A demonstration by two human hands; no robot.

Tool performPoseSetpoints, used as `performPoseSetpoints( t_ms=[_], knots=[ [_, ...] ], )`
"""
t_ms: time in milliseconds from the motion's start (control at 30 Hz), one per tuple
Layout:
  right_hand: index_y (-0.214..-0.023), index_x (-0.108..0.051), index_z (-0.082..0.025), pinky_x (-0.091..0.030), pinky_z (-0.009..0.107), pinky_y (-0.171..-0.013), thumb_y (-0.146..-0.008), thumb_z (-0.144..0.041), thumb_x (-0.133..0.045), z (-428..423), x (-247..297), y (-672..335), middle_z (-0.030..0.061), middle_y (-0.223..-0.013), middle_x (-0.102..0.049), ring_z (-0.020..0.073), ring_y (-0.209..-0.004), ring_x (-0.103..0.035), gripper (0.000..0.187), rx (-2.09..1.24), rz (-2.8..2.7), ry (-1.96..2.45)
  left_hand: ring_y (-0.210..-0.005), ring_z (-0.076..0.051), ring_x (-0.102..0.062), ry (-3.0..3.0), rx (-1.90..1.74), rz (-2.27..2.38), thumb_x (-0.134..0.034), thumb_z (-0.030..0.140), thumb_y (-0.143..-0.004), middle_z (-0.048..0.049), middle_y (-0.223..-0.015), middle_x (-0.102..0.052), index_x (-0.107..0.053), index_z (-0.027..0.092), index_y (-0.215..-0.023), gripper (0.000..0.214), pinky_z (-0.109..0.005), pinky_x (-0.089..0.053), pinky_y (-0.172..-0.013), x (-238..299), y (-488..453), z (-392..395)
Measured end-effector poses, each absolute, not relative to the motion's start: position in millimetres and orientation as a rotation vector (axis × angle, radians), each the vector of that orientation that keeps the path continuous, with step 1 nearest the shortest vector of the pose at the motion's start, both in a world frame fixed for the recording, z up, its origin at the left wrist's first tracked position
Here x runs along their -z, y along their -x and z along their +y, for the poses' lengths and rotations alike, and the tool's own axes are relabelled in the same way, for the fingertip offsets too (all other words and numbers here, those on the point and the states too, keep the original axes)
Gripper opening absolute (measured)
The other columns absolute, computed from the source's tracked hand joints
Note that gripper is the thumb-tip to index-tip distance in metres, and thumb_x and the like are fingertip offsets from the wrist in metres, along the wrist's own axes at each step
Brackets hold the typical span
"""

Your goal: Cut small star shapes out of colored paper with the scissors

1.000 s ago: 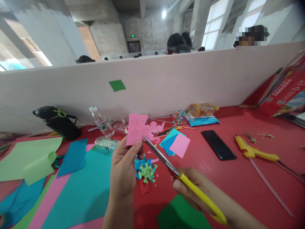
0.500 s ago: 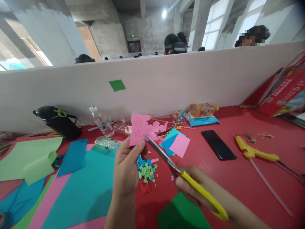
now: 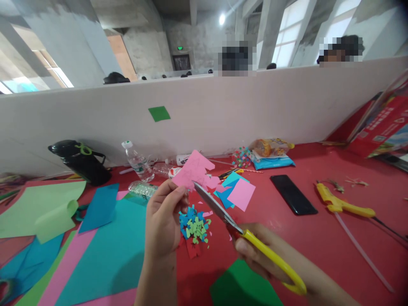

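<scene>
Between the thumb and fingers of my left hand (image 3: 167, 212) is a pink sheet of paper (image 3: 194, 168), its right side cut into a jagged outline, with faint drawn lines on it. My right hand (image 3: 255, 250) grips yellow-handled scissors (image 3: 270, 257), whose blades point up and left and look nearly closed. The blade tips are at the lower edge of the pink paper; whether they touch it I cannot tell. Beneath the hands lies a pile of blue and green paper scraps (image 3: 196, 227), with a red scrap (image 3: 193, 250) just below it.
Teal paper (image 3: 105, 255) and other coloured sheets cover the left side, near a black flask (image 3: 79, 161) and plastic bottles (image 3: 137, 163). On the right are a phone (image 3: 293, 194) and a yellow glue gun (image 3: 344, 206). A white partition (image 3: 223, 110) runs behind.
My left hand has shifted slightly left and turned the pink paper clockwise, so its top corner points up. The scissors and my right hand have hardly moved.
</scene>
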State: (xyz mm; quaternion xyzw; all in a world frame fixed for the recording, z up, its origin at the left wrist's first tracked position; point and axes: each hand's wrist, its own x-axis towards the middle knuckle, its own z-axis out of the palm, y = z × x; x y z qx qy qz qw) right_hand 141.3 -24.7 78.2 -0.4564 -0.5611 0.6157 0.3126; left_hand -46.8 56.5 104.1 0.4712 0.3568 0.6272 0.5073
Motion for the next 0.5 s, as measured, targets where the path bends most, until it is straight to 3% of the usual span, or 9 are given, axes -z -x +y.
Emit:
performPoseSetpoints(
  t_ms=[233,500],
  knots=[
    [-0.064,-0.039,-0.021,-0.019,0.018,-0.033,-0.077,-0.082,-0.047,-22,-66,-133,-0.0107,-0.040,-0.033,0.0038,-0.033,-0.027,0.062,-1.581,-1.472,1.135,-0.061,-0.008,-0.052,-1.215,-1.495,0.829,-0.064,0.023,-0.084,0.0018,-0.069,-0.059,-0.067,0.020,-0.084,0.004,-0.020,-0.044,-0.056,-104,34,51],
    [-0.067,-0.039,-0.021,-0.019,0.019,-0.037,-0.075,-0.080,-0.053,-21,-70,-138,-0.0114,-0.042,-0.033,0.0038,-0.036,-0.027,0.061,-1.641,-1.445,1.161,-0.057,-0.007,-0.052,-1.129,-1.591,0.842,-0.066,0.019,-0.080,0.0028,-0.065,-0.058,-0.064,0.019,-0.074,0.006,-0.019,-0.044,-0.055,-109,29,51]
  ],
)
